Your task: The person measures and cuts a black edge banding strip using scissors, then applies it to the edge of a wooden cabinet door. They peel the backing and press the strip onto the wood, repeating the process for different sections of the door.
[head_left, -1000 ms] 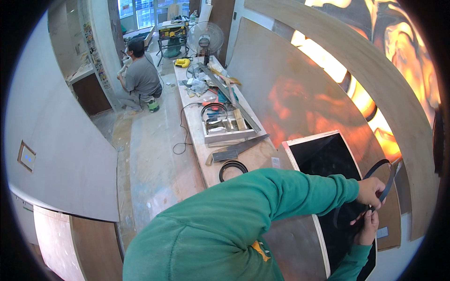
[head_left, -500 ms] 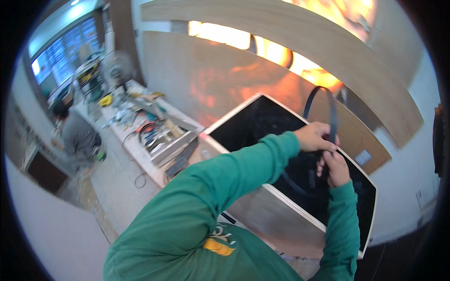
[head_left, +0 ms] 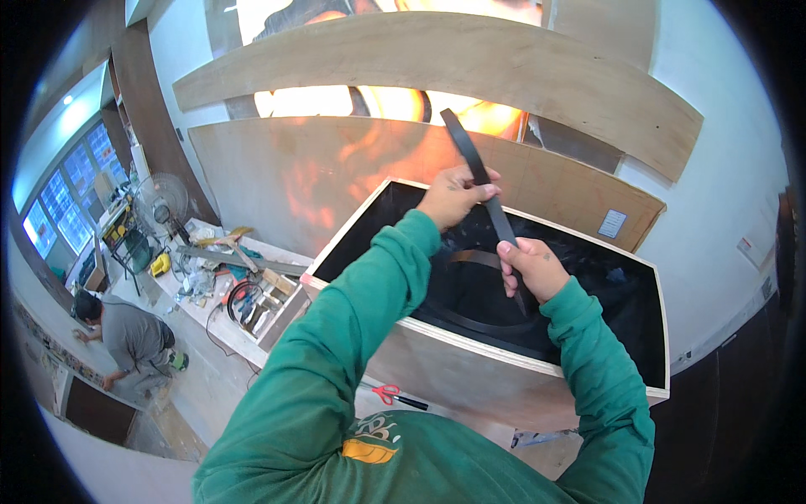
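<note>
In the head view, both hands are gripping a long black strip (head_left: 480, 181) above an open plywood box (head_left: 470, 370) with a black-lined inside. The left hand (head_left: 452, 195) is closing around the strip higher up, fingers wrapped over it, while the right hand (head_left: 531, 267) is pinching it lower down, just above the box's dark interior. The strip is running upright and slightly tilted, its top end sticking up past the left hand against the glowing orange wall panel (head_left: 336, 168); more of the black strip is curving inside the box. Both arms are wearing green sleeves (head_left: 361, 336).

A pair of red-handled scissors (head_left: 388, 393) is lying below the box's front wall. To the left, a cluttered bench (head_left: 222, 332) is carrying tools and cables, a standing fan (head_left: 159, 200) is facing it, and another person (head_left: 126, 336) is crouching on the floor.
</note>
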Demonstrator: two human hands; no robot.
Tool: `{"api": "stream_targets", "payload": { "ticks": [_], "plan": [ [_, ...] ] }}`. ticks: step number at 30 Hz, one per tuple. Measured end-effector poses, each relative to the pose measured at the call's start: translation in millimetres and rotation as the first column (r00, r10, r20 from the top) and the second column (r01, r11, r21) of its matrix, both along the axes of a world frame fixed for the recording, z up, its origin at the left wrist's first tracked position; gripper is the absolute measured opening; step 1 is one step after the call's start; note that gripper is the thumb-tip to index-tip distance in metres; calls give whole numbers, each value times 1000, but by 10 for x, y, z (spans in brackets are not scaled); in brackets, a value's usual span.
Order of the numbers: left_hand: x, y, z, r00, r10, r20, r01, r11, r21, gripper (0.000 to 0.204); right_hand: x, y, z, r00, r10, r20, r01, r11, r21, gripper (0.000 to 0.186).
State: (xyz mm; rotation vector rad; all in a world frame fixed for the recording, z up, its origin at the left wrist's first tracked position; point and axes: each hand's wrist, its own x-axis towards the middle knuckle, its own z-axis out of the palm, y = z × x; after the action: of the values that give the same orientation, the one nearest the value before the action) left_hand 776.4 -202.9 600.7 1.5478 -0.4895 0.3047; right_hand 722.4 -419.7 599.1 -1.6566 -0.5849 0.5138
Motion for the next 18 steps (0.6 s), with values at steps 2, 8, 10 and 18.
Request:
{"api": "stream_targets", "payload": {
  "ticks": [2,8,10,18],
  "plan": [
    [19,145,100,1000,7,9,-6,1000,-15,28,-21,13,5,999,39,7,-39,999,24,35],
    [60,772,548,968,211,134,-226,968,108,22,-169,93,43,984,176,25,-177,984,20,35],
    [-49,875,767,956,262,130,-280,947,155,25,-192,97,49,980,199,28,-200,979,29,37],
    [-286,1518,1489,875,411,258,-467,856,223,24,-296,85,109,948,317,25,-318,945,80,40]
  ]
}}
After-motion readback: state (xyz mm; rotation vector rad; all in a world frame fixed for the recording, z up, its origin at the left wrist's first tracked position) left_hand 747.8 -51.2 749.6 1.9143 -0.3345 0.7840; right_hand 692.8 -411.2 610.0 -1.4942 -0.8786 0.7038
